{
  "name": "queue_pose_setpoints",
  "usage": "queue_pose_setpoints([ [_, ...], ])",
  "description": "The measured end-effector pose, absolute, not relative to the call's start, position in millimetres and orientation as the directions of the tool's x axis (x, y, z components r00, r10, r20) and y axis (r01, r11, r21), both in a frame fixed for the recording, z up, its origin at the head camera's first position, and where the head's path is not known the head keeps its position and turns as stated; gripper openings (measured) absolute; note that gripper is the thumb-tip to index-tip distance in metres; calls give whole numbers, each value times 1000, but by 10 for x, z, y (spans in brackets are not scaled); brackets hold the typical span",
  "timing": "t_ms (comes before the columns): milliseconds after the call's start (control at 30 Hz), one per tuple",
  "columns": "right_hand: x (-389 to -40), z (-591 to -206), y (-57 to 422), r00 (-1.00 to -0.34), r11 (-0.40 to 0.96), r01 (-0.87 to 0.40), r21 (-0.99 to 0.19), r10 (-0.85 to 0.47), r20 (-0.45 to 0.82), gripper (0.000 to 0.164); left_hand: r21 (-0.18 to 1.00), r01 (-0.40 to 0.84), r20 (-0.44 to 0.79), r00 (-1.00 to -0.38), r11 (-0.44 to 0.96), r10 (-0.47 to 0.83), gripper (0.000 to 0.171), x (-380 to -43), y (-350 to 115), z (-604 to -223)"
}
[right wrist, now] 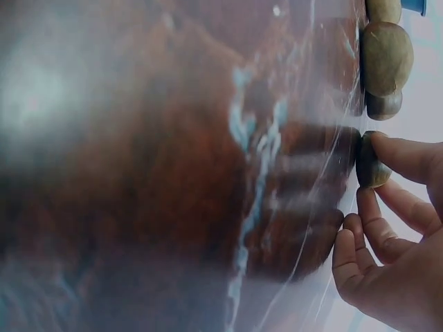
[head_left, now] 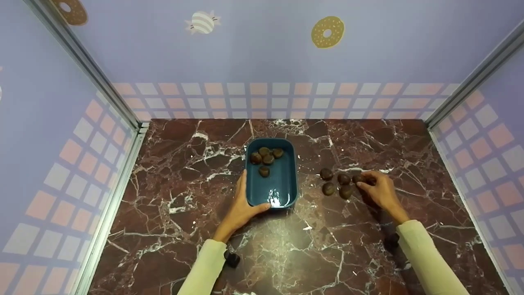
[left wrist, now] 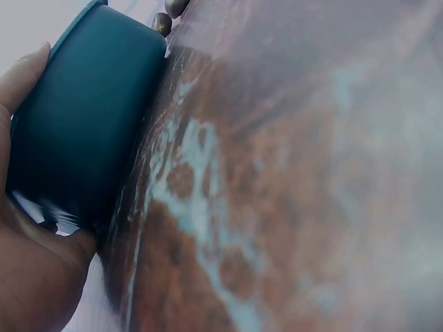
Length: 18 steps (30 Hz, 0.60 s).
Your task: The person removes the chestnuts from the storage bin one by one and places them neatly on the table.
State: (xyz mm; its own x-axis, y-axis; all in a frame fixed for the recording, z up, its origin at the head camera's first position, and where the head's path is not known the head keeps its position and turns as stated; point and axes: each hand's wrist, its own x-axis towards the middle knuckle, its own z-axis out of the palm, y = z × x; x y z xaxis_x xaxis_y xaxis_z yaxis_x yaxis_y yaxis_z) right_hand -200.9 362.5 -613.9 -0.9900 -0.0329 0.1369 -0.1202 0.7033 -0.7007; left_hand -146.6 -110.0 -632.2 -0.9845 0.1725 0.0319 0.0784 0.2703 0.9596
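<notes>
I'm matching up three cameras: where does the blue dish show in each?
Head: blue dish near the centre, held by the left hand.
Left wrist: blue dish at upper left, outer wall showing.
Right wrist: only a blue corner at the top right edge, probably the dish.
Shared landmark: marbled tabletop.

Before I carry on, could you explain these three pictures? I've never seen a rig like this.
There is no robot here: a person works bare-handed. The wide picture comes from a camera worn on the head, looking forward and down; the two closer ones come from cameras on the wrists, each showing its own hand's work.

On the marbled surface stands a blue dish with brown, chestnut-like pieces in it. Loose pieces lie to its right. The left hand holds the dish at its left side and near end. The right hand pinches one piece beside the loose ones.
</notes>
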Motion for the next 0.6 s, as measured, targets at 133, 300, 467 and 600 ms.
queue_pose_setpoints([
  [133, -2004, -6114, 3649, -986, 697, -146, -702, -50, 156, 33, 959, 80, 34, -984, 270, 173, 141, -1467, -1097, -6319],
  [300, -1971, -6010, 3634, -975, 715, -195, -672, -66, 213, 32, 963, 76, 32, -985, 259, 169, 140, -1469, -1092, -6328],
  [467, -1968, -5873, 3568, -959, 737, -247, -629, -92, 268, 33, 965, 79, 37, -985, 251, 166, 138, -1473, -1097, -6349],
  [600, -1990, -5777, 3501, -952, 730, -271, -627, -106, 288, 33, 967, 79, 39, -985, 241, 166, 137, -1475, -1097, -6344],
])
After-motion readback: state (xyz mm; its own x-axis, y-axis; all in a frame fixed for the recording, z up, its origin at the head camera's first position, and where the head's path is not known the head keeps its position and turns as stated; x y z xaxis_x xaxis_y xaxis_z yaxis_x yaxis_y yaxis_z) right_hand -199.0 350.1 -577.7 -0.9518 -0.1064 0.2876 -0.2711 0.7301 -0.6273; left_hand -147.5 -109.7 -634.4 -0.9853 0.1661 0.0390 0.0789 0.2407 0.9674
